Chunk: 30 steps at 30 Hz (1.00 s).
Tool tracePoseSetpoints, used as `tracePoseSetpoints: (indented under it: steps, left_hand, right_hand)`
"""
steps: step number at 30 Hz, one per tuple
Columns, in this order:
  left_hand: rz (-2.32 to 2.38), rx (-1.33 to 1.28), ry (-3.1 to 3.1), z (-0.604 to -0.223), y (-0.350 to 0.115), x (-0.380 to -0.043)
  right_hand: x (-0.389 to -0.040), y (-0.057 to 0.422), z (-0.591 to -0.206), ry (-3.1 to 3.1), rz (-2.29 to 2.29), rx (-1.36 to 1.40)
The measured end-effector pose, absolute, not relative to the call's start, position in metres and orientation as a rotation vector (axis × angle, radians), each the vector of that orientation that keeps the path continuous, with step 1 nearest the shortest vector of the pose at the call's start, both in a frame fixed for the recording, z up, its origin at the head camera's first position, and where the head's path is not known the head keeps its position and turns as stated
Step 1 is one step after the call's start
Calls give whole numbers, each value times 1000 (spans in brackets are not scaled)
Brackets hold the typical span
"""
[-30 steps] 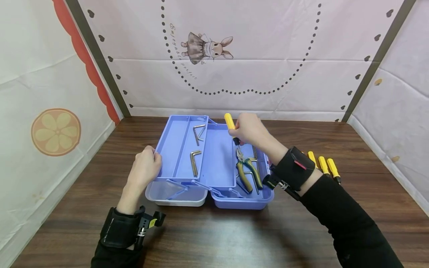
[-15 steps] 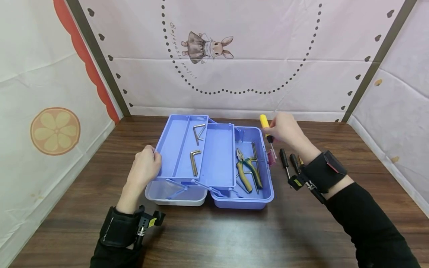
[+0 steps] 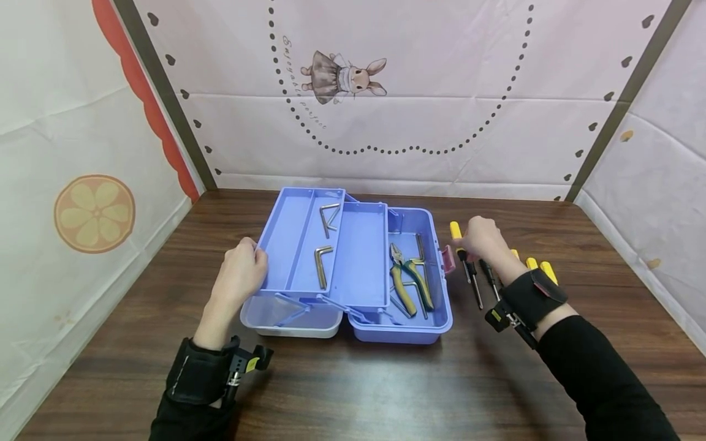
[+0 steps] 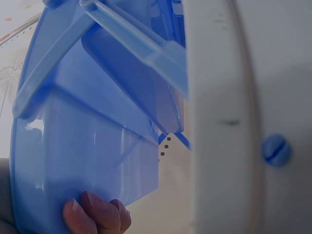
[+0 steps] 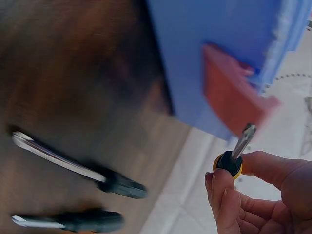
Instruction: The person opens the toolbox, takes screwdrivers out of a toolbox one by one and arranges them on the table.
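Observation:
My left hand [image 3: 238,269] grips the outer edge of the upper blue tray [image 3: 289,245] of an opened toolbox. In the left wrist view its fingertips [image 4: 97,214] curl against the tray's underside. A screwdriver [image 3: 455,230] with a yellow and black handle is pinched between thumb and fingers of my right hand [image 3: 484,237], just right of the box. Its short metal tip [image 5: 243,141] shows in the right wrist view, close to the pink latch [image 5: 234,92]. More screwdrivers [image 5: 58,156] lie on the table beneath and beside that hand, partly hidden by it in the head view.
Pliers [image 3: 408,278] with green and yellow handles lie with several hex keys [image 3: 420,248] in the box's right compartment [image 3: 410,222]. More hex keys [image 3: 320,266] sit in the upper tray. A translucent lid [image 3: 292,321] is under the tray. Patterned cloth walls surround the wooden table [image 3: 353,392].
My right hand has carried the screwdriver rightward from above the box's right compartment, then lowered it toward the screwdrivers on the table. The left hand keeps its hold on the tray.

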<state>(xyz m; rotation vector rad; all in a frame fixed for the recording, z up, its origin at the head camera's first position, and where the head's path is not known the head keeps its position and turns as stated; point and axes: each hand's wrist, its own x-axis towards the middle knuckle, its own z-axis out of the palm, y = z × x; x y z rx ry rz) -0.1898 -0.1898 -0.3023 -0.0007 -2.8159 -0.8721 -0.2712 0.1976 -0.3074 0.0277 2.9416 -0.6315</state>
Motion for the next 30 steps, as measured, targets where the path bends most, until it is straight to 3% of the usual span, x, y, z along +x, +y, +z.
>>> tracePoseSetpoints:
  steps: [10, 30]
  left_hand:
    - [-874, 6, -2819, -304, -191, -189]
    - [-874, 10, -2837, -299, -189, -188]
  right_hand:
    - [-279, 199, -341, 2909, -547, 77]
    - [-293, 190, -354, 2761, -522, 241]
